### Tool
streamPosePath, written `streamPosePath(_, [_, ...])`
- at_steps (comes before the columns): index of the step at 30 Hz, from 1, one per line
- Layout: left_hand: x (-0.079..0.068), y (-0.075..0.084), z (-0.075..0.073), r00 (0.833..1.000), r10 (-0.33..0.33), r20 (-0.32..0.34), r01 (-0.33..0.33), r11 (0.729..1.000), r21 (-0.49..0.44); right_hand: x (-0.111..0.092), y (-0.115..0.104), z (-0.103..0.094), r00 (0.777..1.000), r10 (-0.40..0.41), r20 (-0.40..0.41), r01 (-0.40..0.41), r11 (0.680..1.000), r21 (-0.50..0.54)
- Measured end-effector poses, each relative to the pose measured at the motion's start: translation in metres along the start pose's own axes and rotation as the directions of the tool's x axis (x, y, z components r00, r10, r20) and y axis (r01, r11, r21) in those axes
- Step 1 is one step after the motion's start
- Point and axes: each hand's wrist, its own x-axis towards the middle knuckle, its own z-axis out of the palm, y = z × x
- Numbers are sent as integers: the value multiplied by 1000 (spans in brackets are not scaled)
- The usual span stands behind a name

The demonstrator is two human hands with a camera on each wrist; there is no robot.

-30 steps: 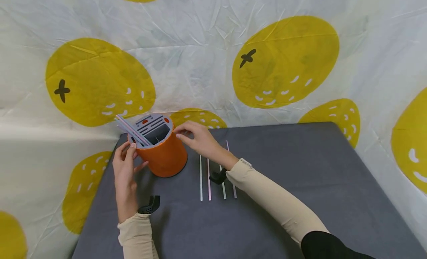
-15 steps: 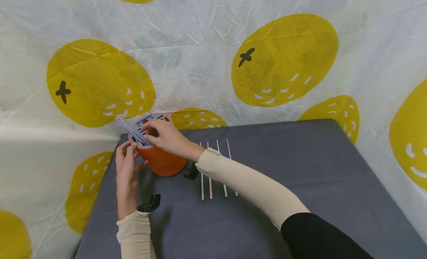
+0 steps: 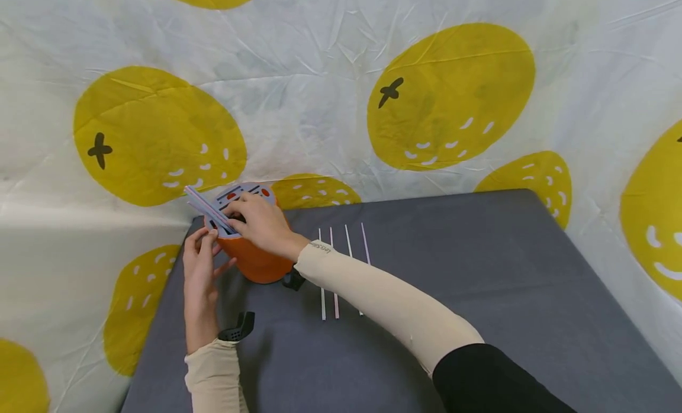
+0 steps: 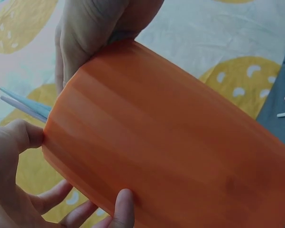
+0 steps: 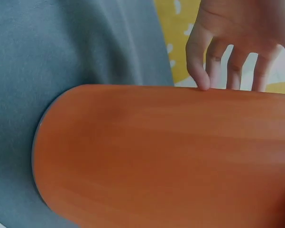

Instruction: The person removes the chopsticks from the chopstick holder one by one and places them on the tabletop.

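Working at the far left of the dark table [image 3: 479, 253], so my main worry is the orange holder [image 3: 253, 258] standing near its left edge. If the right hand [image 3: 261, 220] shoves left harder than the left hand [image 3: 199, 274] braces, I reckon it slides or tips. Left fingers are spread along the holder's left side, thumb tip at the rim; looks light, so it could slip. The right hand is over the top, thumb and fingers close together by the bunched straws [image 3: 202, 203], but I can't tell if they're pinching any. Those lean left out past the rim, so one knock could flick a few out. The loose straws [image 3: 322, 303] lie right of the holder, some passing under the right sleeve [image 3: 383, 300]; drop that arm and they'd probably scatter.

Counts, big to small: one table, one holder, two hands, two black wrist gadgets [image 3: 242, 327], four loose straws side by side. Bunched ones: several, too overlapped to count.
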Motion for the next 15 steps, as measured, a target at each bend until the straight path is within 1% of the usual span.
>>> streamPosePath(3, [-1, -1, 1, 1000, 1, -8, -1, 1000, 4, -1, 1, 0, 1000, -5, -10, 5, 1000, 20])
streamPosePath(5, [-1, -2, 1, 1000, 1, -9, -1, 1000, 4, -3, 3, -1, 1000, -16, -13, 17, 998, 61])
streamPosePath(7, [-1, -2, 2, 1000, -1, -7, 1, 1000, 8, -6, 5, -4, 1000, -28, -11, 29, 992, 123])
streamPosePath(9, [-1, -3, 2, 1000, -7, -5, 7, 1000, 5, -9, 8, -7, 999, -46, -5, 47, 979, 197])
streamPosePath(12, [-1, -4, 1, 1000, -7, -6, 7, 1000, 2, -13, 12, -13, 997, -82, -1, 79, 952, 296])
streamPosePath(15, [-1, -6, 0, 1000, -4, -2, 4, 1000, 7, -18, 14, -18, 992, -129, -13, 126, 936, 328])
